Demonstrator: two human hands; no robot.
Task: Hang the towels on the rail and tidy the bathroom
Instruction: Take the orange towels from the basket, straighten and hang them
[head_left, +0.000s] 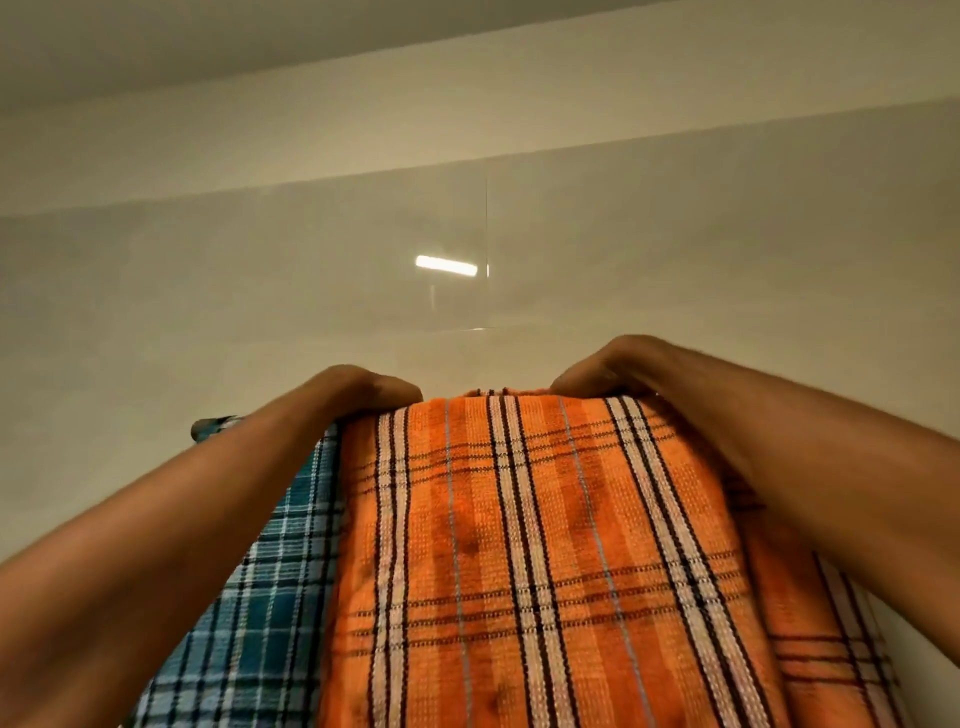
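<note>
A glossy pale wall (260, 291) fills the upper view, faced in large smooth tiles with thin joints, and a bright bar of light (446, 264) reflects in one tile. Above the tiles runs a plain matte band and then the ceiling (208, 41). Nothing stands between the person and the towels; both bare forearms reach up from the lower corners and frame them.

An orange towel (545, 545) hangs front and centre, draped over the top of something hidden beneath its fold. It is a coarse waffle-like weave, checked with white bands edged in black and finer dark cross lines. Just to its left, partly tucked under its edge, hangs a blue towel (260, 597) in a teal, white and black plaid of similar weave. At the blue towel's top left, a short dark cylindrical end of the rail (205, 427) pokes out near the wall; the rest of the rail is covered by cloth.

The left hand (363, 387) is curled over the upper left corner of the orange towel, fingers bent down behind the fold and out of sight, so how tightly it grips cannot be told. The right hand (602, 371) rests likewise on the top edge, to the right, knuckles up, fingers folded onto the cloth; its grip is also unclear.
</note>
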